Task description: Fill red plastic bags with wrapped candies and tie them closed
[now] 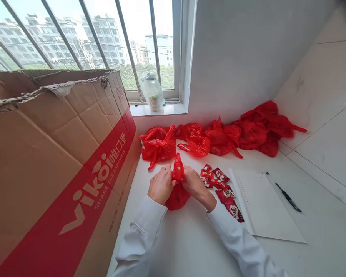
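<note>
A red plastic bag (178, 197) stands on the white table in front of me, its handles gathered at the top. My left hand (161, 184) is closed on the left side of the bag's neck. On the other side, my right hand (193, 182) grips the bag's handle part, fingers pinched. A loop of the handle sticks up between both hands. What is inside the bag is hidden. Just right of my right hand lie several small red snack packets (219, 179) and darker red packets (233, 209).
A large open cardboard box (103, 115) rises on the left. Along the wall sit tied red bags (158, 146) and a heap of red bags (256, 127). A notebook (268, 207) and a black pen (288, 197) lie right. A bagged jar (152, 92) stands on the windowsill.
</note>
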`<state>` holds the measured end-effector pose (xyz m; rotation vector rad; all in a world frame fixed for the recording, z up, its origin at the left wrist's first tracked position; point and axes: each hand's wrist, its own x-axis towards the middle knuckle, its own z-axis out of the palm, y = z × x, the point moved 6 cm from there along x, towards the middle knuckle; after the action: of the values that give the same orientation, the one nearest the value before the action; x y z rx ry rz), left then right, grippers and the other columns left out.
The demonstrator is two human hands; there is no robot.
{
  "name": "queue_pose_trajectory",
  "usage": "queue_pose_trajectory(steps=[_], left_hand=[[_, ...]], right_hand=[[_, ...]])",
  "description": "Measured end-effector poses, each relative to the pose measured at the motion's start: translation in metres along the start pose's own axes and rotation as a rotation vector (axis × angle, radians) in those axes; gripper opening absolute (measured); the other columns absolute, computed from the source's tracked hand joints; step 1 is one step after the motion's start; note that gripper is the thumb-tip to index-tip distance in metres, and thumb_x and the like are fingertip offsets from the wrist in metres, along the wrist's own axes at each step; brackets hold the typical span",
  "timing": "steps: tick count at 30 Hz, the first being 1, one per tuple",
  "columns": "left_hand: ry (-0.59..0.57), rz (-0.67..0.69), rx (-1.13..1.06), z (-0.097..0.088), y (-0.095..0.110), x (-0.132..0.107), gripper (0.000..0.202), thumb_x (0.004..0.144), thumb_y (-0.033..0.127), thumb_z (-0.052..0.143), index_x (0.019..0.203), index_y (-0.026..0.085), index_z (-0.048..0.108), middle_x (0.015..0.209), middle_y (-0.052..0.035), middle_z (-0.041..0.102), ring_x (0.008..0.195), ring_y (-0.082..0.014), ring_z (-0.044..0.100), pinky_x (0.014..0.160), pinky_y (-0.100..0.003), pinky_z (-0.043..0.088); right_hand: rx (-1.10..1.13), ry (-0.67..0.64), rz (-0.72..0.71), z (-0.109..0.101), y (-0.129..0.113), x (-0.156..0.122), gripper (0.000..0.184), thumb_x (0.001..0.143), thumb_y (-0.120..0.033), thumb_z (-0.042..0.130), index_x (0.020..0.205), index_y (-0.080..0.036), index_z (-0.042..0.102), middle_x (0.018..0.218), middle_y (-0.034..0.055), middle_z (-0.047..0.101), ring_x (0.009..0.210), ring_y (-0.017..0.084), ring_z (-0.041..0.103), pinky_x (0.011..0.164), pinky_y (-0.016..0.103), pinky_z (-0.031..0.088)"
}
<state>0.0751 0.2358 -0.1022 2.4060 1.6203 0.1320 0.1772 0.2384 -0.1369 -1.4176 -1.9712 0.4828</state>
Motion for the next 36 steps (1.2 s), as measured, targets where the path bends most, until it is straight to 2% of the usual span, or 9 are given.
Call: queue_pose_trajectory(steps=[9, 15, 18, 22, 25, 27, 31, 33, 36], left_hand=[[-0.099, 0.065, -0.115, -0.004, -0.023, 0.012, 0.005, 0.078, 0.022, 0.045, 0.073, 0.02, 0.044, 0.064, 0.0032, 0.048, 0.061, -0.0136, 0.045, 0.056, -0.025, 0.031], [-0.097, 0.014, -0.177, -0.04, -0.033, -0.004, 0.015, 0.078, 0.025, 0.045, 0.067, 0.021, 0.035, 0.059, 0.006, 0.039, 0.058, -0.0114, 0.035, 0.056, -0.023, 0.029], [-0.152, -0.035, -0.176, -0.045, -0.047, -0.015, 0.018, 0.074, 0.023, 0.047, 0.063, 0.021, 0.033, 0.057, 0.006, 0.035, 0.056, -0.0113, 0.033, 0.052, -0.022, 0.028], [-0.213, -0.086, -0.129, -0.04, -0.064, -0.028, 0.007, 0.073, 0.028, 0.053, 0.076, 0.022, 0.052, 0.069, 0.0011, 0.053, 0.065, -0.0167, 0.051, 0.056, -0.026, 0.038], [-0.122, 0.005, -0.11, -0.04, -0.047, -0.026, 0.038, 0.077, 0.031, 0.054, 0.114, 0.023, 0.049, 0.106, -0.0071, 0.055, 0.093, -0.0237, 0.055, 0.078, -0.036, 0.045], [-0.089, 0.135, -0.118, -0.036, -0.023, -0.021, 0.043, 0.079, 0.028, 0.054, 0.121, 0.026, 0.044, 0.118, -0.0065, 0.05, 0.105, -0.0238, 0.05, 0.087, -0.037, 0.043], [-0.093, 0.317, -0.112, -0.021, 0.015, -0.008, 0.012, 0.078, 0.018, 0.053, 0.09, 0.02, 0.052, 0.096, -0.0057, 0.056, 0.095, -0.0241, 0.051, 0.079, -0.036, 0.043], [-0.105, 0.365, -0.123, -0.018, 0.018, -0.005, 0.007, 0.083, 0.018, 0.046, 0.077, 0.02, 0.048, 0.081, -0.0029, 0.056, 0.078, -0.0196, 0.051, 0.07, -0.033, 0.041], [-0.124, 0.417, -0.168, -0.029, 0.006, -0.008, 0.013, 0.088, 0.022, 0.043, 0.075, 0.02, 0.045, 0.074, 0.0021, 0.054, 0.067, -0.0136, 0.048, 0.064, -0.027, 0.039]], right_hand=[[0.095, -0.022, 0.102, -0.015, 0.003, 0.003, 0.021, 0.082, -0.011, 0.049, 0.087, -0.021, 0.067, 0.087, -0.0007, 0.069, 0.079, 0.012, 0.061, 0.071, 0.021, 0.04], [0.22, -0.019, 0.093, -0.048, 0.011, 0.001, 0.016, 0.081, -0.014, 0.05, 0.082, -0.02, 0.064, 0.078, -0.0027, 0.066, 0.073, 0.011, 0.059, 0.066, 0.021, 0.041], [0.246, -0.024, 0.148, -0.068, 0.027, -0.005, 0.013, 0.08, -0.016, 0.049, 0.079, -0.019, 0.061, 0.076, -0.0013, 0.065, 0.074, 0.014, 0.059, 0.068, 0.024, 0.042], [0.111, -0.144, 0.142, -0.08, 0.036, -0.014, 0.013, 0.081, -0.018, 0.05, 0.088, -0.02, 0.061, 0.087, 0.0021, 0.065, 0.083, 0.017, 0.058, 0.075, 0.029, 0.042], [0.07, -0.199, 0.023, -0.074, 0.021, -0.016, 0.024, 0.085, -0.026, 0.054, 0.108, -0.023, 0.059, 0.108, 0.005, 0.061, 0.099, 0.02, 0.055, 0.084, 0.031, 0.04], [0.073, -0.207, -0.031, -0.063, 0.007, -0.015, 0.028, 0.086, -0.029, 0.056, 0.113, -0.023, 0.057, 0.111, 0.0052, 0.06, 0.101, 0.02, 0.054, 0.085, 0.031, 0.039], [0.002, -0.214, -0.017, -0.043, -0.012, -0.011, 0.011, 0.084, -0.022, 0.058, 0.094, -0.02, 0.062, 0.088, 0.0017, 0.063, 0.084, 0.016, 0.055, 0.073, 0.027, 0.038], [0.044, -0.209, -0.006, -0.041, -0.017, -0.01, 0.002, 0.082, -0.021, 0.06, 0.083, -0.02, 0.062, 0.08, -0.0007, 0.062, 0.076, 0.014, 0.054, 0.068, 0.025, 0.036], [0.232, -0.161, 0.005, -0.051, -0.017, -0.008, 0.011, 0.084, -0.028, 0.059, 0.077, -0.019, 0.059, 0.076, -0.0028, 0.061, 0.071, 0.011, 0.053, 0.064, 0.023, 0.036]])
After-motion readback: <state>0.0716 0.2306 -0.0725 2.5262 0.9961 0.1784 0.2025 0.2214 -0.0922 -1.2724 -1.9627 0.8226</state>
